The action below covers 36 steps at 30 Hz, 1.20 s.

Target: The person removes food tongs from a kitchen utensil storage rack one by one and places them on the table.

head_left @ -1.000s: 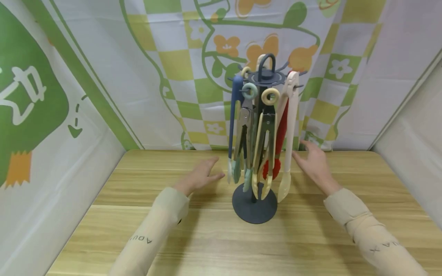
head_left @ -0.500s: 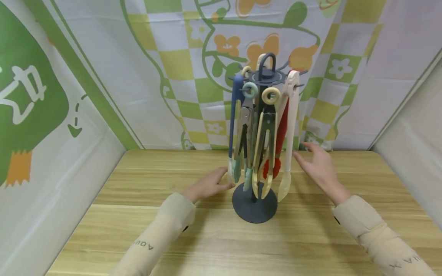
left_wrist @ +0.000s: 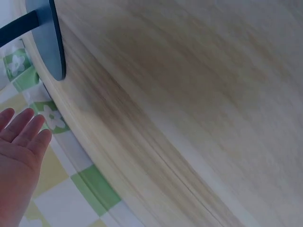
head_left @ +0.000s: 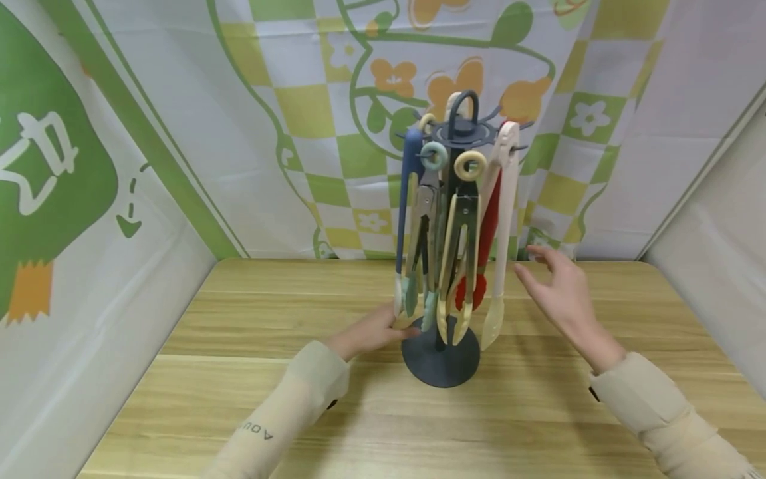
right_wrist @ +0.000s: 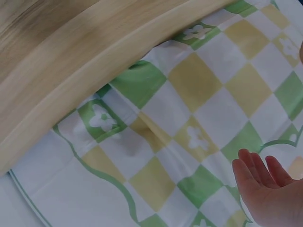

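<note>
A dark grey rotating utensil rack (head_left: 439, 362) stands upright on the wooden table, with several kitchen tongs hanging from its top hooks. In front hang mint-tipped tongs (head_left: 426, 199) and cream-tipped tongs (head_left: 465, 206), each with a ring at the top. A blue-handled utensil (head_left: 409, 193) hangs at the left, pale pink tongs (head_left: 506, 199) at the right, with red tongs (head_left: 487, 233) behind. My left hand (head_left: 374, 330) reaches to the rack's left side, thumb overlapping the base edge, fingers partly behind the hanging tips. My right hand (head_left: 565, 293), fingers spread, is apart from the rack on its right.
A patterned cloth wall (head_left: 371, 193) rises close behind the table's back edge. White and green cloth panels (head_left: 108, 286) flank the left side, and a plain white panel (head_left: 718, 266) the right. The wooden tabletop (head_left: 239, 372) runs around the rack.
My left hand has moved right and towards me, up to the rack's base. My right hand has shifted slightly right and towards me. The rack and its tongs stay in place.
</note>
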{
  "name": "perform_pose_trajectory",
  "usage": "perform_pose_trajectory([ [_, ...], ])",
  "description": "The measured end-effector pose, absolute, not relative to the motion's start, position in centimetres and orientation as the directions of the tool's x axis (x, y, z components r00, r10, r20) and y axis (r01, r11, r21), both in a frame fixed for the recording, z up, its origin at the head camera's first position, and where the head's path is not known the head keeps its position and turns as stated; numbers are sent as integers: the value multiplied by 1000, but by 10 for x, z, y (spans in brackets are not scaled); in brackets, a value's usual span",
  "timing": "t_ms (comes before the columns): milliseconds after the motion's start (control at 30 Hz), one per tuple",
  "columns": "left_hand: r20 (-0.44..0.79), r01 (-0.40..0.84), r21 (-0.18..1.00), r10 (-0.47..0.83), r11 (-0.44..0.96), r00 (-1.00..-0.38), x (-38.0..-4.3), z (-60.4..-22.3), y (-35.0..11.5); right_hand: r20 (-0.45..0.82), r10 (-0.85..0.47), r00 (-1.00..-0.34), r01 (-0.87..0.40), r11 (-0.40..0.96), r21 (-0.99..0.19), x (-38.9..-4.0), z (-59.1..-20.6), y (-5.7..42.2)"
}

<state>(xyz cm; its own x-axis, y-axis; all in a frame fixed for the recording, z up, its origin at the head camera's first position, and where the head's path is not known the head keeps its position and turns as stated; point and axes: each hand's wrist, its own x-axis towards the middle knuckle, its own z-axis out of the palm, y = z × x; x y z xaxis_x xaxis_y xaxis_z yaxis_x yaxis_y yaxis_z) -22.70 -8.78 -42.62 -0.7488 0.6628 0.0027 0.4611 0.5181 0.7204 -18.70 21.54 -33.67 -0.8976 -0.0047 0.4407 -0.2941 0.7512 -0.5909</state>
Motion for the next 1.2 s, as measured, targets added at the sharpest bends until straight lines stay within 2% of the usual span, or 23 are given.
perform_pose_trajectory([
  [267, -84, 372, 739, 626, 561, -776, -222, -426, -79, 476, 10, -879, -323, 722, -612, -175, -331, 212],
  [500, -89, 351, 777, 642, 523, -762, -218, -429, -72, 515, 43, -856, -359, 667, -653, -162, -319, 206],
  [667, -159, 287, 782, 622, 554, -767, -215, -431, -70, 555, 58, -830, -396, 640, -659, -154, -311, 202],
  [833, -207, 238, 789, 610, 567, -765, -213, -433, -65, 536, 48, -843, -402, 606, -686, -147, -301, 199],
  [1200, -238, 238, 761, 600, 604, -764, -212, -434, -57, 553, 45, -832, -459, 505, -731, -132, -286, 190],
])
